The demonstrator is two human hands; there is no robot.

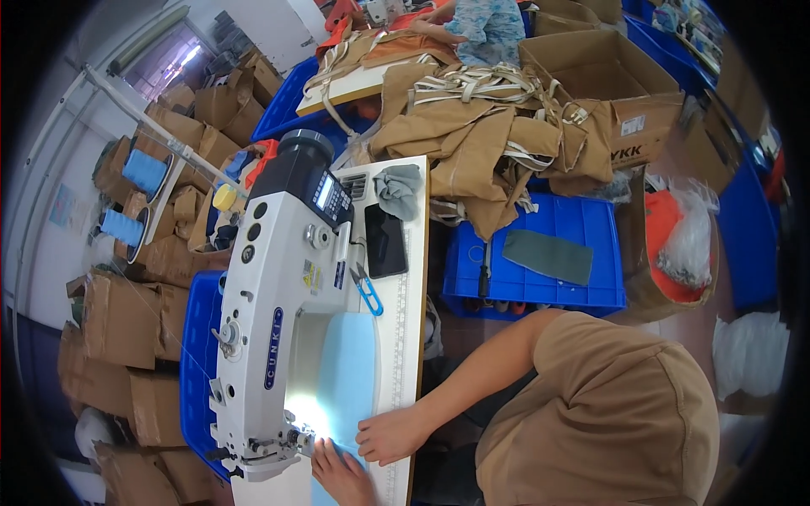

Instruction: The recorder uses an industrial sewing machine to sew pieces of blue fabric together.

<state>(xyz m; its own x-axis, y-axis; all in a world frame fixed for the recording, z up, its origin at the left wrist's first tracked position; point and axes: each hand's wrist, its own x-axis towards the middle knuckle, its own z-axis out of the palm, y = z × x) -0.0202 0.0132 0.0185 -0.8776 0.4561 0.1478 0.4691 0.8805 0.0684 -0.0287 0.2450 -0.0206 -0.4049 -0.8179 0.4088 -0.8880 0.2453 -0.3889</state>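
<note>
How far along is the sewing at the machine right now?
Done, it seems: a heap of tan sewn pieces lies beyond the table. In hand: the left hand and right hand press flat on light blue fabric by the lit needle area of the sewing machine; neither holds anything in its grip. Left: most of the blue piece looks unsewn, though no stitches can be made out; a grey piece waits in the blue crate.

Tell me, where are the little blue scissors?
In the head view, the blue-handled snips lie on the sewing table, just right of the sewing machine and below the black phone.
</note>
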